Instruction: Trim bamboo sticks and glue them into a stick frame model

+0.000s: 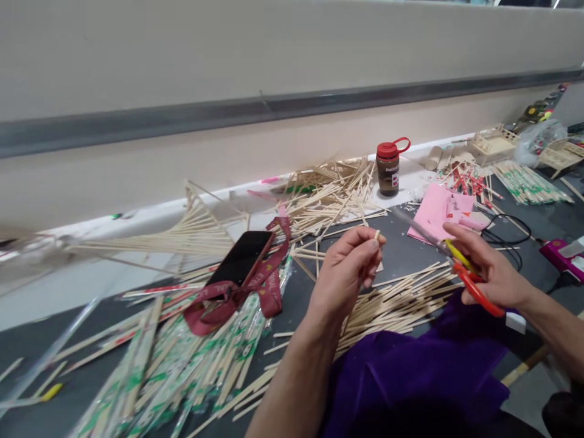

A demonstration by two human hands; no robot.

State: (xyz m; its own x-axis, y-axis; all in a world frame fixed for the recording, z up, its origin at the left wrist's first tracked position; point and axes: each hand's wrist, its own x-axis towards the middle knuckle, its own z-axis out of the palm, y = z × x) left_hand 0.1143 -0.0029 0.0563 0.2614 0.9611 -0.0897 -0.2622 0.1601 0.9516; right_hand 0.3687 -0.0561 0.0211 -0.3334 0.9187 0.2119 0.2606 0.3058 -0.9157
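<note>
My left hand is closed, with a small piece of wooden stick pinched between thumb and forefinger; most of the stick is hidden by the fingers. To its right, my right hand grips a pair of scissors with red and yellow handles. The blades point left toward the stick piece but do not touch it, and they are blurred. Beneath both hands lies a spread of loose wooden chopsticks on the dark table. Purple cloth covers part of the near edge.
On the left, a phone with a red lanyard rests over wrapped chopsticks. Behind stand a stick structure, a stick heap and a red-lidded bottle. Pink paper and a black cable lie right.
</note>
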